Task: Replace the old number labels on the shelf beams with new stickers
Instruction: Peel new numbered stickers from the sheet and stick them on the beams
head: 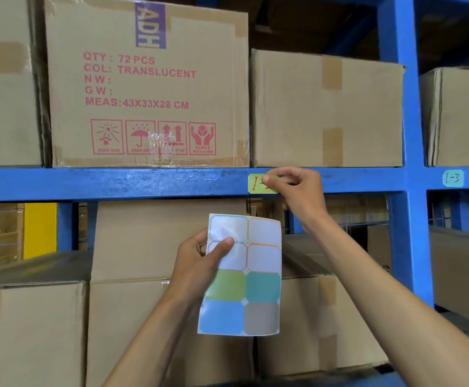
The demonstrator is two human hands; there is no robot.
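On blue shelf beam [144, 183], right hand [300, 188] pinches green label [257, 185]

Right hand [297, 188] raised, wrist bent, thumb and forefinger pinched together; left hand [199, 263] held lower at centre, thumb pressed forward, fingers curled behind. Both forearms bare.

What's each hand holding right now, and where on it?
The left hand grips the sticker sheet at its upper left, thumb across the front. The right hand pinches the right part of the green label on the blue beam.
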